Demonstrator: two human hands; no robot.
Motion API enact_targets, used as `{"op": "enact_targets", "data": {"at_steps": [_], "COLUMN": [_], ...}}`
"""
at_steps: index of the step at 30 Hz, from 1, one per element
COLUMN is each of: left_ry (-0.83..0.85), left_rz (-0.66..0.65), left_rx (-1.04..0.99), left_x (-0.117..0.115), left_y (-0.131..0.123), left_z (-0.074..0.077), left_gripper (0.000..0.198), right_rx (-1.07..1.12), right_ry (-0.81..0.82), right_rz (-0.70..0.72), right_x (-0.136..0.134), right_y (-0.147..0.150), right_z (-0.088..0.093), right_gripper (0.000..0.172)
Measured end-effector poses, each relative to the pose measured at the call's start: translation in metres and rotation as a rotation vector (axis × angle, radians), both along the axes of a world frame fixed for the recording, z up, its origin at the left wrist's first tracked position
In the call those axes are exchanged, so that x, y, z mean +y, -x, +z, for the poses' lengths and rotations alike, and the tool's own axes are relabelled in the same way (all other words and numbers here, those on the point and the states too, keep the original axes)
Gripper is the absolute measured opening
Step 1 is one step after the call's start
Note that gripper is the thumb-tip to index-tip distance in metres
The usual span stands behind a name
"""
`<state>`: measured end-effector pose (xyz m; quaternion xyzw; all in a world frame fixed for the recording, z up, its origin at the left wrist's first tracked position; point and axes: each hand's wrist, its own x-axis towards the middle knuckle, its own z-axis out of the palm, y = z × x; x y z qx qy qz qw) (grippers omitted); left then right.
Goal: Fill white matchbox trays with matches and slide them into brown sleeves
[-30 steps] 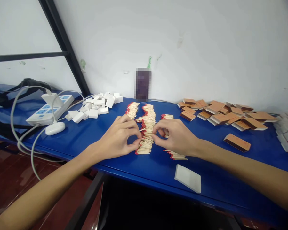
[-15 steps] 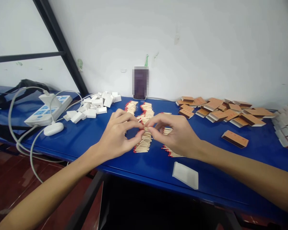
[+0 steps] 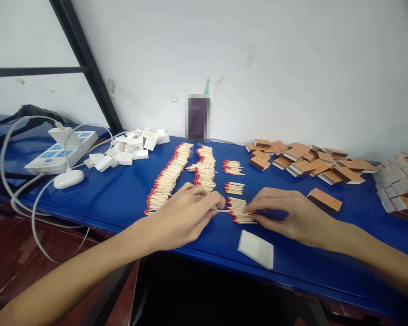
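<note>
My left hand (image 3: 193, 213) is pinched on a matchstick (image 3: 222, 211), which sticks out to the right toward a small group of red-headed matchsticks (image 3: 238, 209). At that group's right end, the thumb and fingertips of my right hand (image 3: 285, 215) close on the matchstick tails; exactly how many they grip is hidden. Two more small groups (image 3: 233, 167) lie behind it. To the left run a long row of matchsticks (image 3: 170, 176) and a shorter row (image 3: 205, 167), partly covered by my left hand. A white tray of a matchbox (image 3: 256, 250) lies at the front.
White matchbox trays (image 3: 134, 145) are heaped at the back left, beside a power strip (image 3: 59, 151) with cables. Orange matchbox sleeves (image 3: 302, 156) are piled at the back right, one sleeve (image 3: 324, 200) apart. Stacked boxes (image 3: 399, 181) stand far right. A blurred phone (image 3: 197, 117) leans on the wall.
Both hands have moved from the middle row toward the front right group and spread apart. My left hand has carried a matchstick there. The view has shifted slightly.
</note>
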<state>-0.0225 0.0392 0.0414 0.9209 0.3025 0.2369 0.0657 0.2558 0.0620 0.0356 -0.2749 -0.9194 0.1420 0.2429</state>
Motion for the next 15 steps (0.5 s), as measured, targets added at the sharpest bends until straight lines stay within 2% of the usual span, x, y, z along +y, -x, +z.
{"op": "enact_targets", "data": {"at_steps": [5,10,13,15], "left_ry": [-0.118,-0.256,-0.34,-0.339], "left_rz": [0.068,0.08,0.146,0.173], "left_rx": [0.082,0.03,0.002,0.015], "left_x": [0.013,0.011,0.006,0.003], "left_y": [-0.009,0.005,0.014,0.018], "left_z": [-0.003,-0.003,-0.007,-0.011], "left_gripper": [0.011,0.011,0.009,0.008], "right_rx": [0.012,0.044,0.047,0.047], "right_ry": [0.013,-0.014,-0.033,-0.058], "right_rz": [0.027,0.057,0.076,0.074], "right_x": [-0.004,-0.001,0.002,0.005], "right_y": [-0.002,0.009,0.024,0.037], "right_z": [-0.003,-0.001,0.003,0.006], "right_gripper": [0.011,0.01,0.011,0.012]}}
